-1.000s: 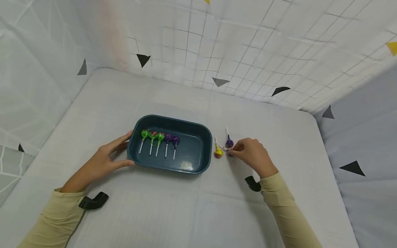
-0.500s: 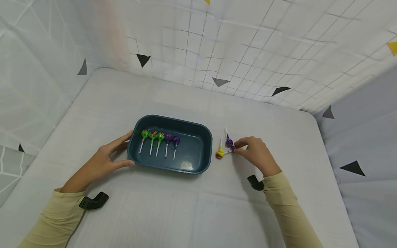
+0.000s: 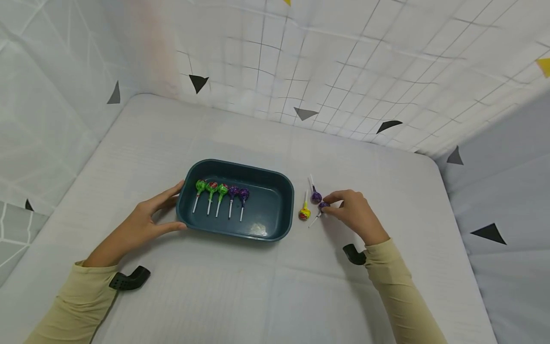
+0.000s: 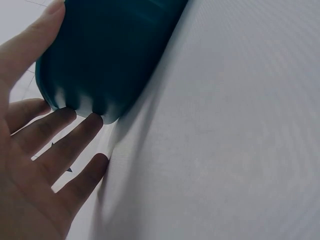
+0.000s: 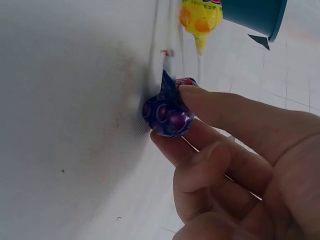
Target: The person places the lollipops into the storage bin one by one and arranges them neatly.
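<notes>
My right hand [image 3: 355, 216] pinches the wrapped head of a purple lollipop [image 5: 169, 117] between thumb and finger, close over the white table. Its white stick slants toward the lower left in the head view. Just behind it lies another purple lollipop [image 3: 316, 197], stick pointing away. A yellow lollipop [image 3: 304, 213] rests between them and the dark teal tray [image 3: 268, 205]. Spread and fairly straight, the fingers of my left hand [image 3: 148, 222] touch the tray's left end, thumb at the near corner. Inside the tray, green lollipops [image 3: 212, 187] and purple lollipops [image 3: 233, 192] lie in a row.
The row fills the tray's left half, and its right half is bare. White cloth covers the table [image 3: 215, 291]. White sheets [image 3: 326, 62] with dark triangles rise behind and at both sides.
My right hand has shifted slightly right with the purple lollipop, whose stick has swung off the yellow one to point toward the near left. The yellow lollipop has straightened. My left hand stays put.
</notes>
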Demonstrator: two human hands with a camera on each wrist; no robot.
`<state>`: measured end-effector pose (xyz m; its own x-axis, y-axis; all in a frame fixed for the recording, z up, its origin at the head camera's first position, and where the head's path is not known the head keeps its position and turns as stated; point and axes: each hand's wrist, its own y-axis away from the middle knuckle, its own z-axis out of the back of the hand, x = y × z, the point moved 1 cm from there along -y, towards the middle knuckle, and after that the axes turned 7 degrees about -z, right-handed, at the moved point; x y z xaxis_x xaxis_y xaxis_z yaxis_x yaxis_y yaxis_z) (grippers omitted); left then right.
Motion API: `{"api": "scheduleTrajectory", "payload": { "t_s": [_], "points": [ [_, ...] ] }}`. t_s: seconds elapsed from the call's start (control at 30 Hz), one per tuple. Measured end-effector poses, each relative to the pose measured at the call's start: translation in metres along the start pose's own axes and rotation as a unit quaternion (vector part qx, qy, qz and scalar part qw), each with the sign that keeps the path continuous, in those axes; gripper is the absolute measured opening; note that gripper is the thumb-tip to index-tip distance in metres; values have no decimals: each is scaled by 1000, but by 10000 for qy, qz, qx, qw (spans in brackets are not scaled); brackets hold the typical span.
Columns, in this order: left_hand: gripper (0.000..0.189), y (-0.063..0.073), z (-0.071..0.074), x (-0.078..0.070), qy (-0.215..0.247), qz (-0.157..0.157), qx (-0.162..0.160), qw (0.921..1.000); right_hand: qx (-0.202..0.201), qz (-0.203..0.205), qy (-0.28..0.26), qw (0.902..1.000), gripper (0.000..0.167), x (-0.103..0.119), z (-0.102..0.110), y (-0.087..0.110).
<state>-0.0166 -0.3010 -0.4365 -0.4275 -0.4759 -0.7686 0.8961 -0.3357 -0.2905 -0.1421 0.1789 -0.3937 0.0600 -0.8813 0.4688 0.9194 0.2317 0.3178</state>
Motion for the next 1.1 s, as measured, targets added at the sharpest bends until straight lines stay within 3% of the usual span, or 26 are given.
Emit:
{"api": "scheduleTrajectory", "payload": {
  "t_s": [0.73, 1.1],
  "points": [
    [107, -1, 0, -2, 57, -38, -12, 10000, -92, 102, 93, 9999, 24, 7, 6, 3],
    [107, -1, 1, -2, -103, 32, 13, 9999, -170, 464, 75, 9987, 24, 23, 15, 5]
  ]
}}
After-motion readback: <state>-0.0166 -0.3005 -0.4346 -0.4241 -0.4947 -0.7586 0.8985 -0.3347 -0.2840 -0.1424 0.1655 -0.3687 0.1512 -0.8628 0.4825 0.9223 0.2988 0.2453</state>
